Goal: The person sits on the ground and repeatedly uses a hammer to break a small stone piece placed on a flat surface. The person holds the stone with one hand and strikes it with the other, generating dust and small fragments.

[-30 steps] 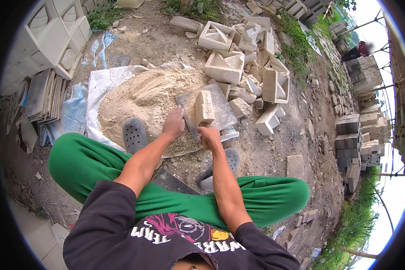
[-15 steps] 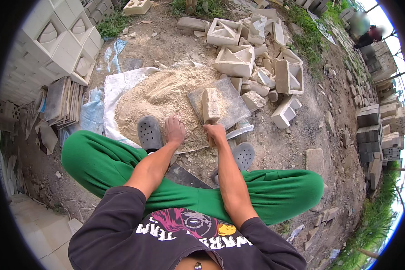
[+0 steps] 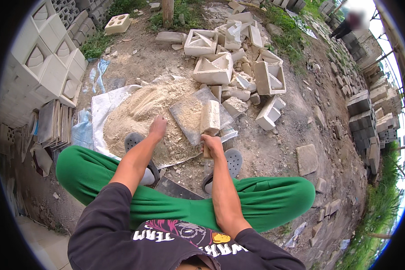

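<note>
My right hand [image 3: 213, 145] is wrapped round the handle of a dusty wooden mallet [image 3: 210, 116]. The thick, pale mallet head is over the right part of a flat grey slab [image 3: 183, 118], which is sprinkled with crumbs. Whether the head touches the slab I cannot tell. Above the near side of a heap of pale crushed material [image 3: 132, 110] is my left hand [image 3: 157, 128], its fingers curled in. Anything inside them is hidden. The heap lies on a white sheet [image 3: 100, 110], left of and beneath the slab.
Broken pale blocks [image 3: 213, 68] are piled beyond the slab. Patterned blocks [image 3: 54, 54] are stacked at left, near leaning boards [image 3: 54, 123]. Grey shoes [image 3: 234, 163] are on my feet, close to the sheet. Grey blocks [image 3: 362, 118] stand at right; a person [image 3: 346, 24] is far off.
My left hand has lifted from the heap, and its spread fingers have curled. The mallet, still in my right hand, has shifted toward the slab's right side. The view has swung slightly.
</note>
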Action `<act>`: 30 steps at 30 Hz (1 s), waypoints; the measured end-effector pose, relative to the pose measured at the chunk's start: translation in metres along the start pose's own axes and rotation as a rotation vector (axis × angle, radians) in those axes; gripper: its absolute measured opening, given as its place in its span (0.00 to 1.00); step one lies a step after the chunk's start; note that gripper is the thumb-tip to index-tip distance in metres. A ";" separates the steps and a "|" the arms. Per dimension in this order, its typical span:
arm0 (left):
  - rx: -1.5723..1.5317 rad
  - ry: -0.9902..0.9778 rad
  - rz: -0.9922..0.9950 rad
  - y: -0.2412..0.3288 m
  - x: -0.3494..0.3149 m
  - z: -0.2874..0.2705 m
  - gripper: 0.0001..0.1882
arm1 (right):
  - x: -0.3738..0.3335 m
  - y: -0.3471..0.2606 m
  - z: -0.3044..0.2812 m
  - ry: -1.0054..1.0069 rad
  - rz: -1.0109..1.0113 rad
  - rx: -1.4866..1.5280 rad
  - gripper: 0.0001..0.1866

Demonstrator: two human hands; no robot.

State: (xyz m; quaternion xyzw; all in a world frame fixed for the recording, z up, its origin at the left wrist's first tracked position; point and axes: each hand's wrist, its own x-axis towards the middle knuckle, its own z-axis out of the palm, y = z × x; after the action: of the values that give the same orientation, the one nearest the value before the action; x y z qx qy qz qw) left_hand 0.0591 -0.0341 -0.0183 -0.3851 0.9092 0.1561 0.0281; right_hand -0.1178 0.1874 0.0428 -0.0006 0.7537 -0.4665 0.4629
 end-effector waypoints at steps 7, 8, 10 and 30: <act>-0.093 -0.034 -0.185 -0.018 0.015 0.006 0.08 | 0.009 0.015 -0.004 -0.081 0.108 0.221 0.12; -0.108 -0.097 -0.227 -0.014 0.020 0.003 0.07 | 0.009 0.017 -0.005 -0.081 0.124 0.235 0.11; -0.061 -0.094 -0.240 -0.007 0.022 -0.001 0.08 | 0.009 0.024 -0.005 -0.085 0.156 0.262 0.10; -0.897 -0.115 -0.099 0.071 0.053 -0.027 0.15 | 0.003 0.020 -0.014 -0.238 0.162 0.431 0.10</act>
State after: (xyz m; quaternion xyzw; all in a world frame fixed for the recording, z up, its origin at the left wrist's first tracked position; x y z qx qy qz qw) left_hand -0.0266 -0.0325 0.0173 -0.3928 0.7291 0.5541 -0.0838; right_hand -0.1212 0.2072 0.0285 0.1035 0.5749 -0.5742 0.5736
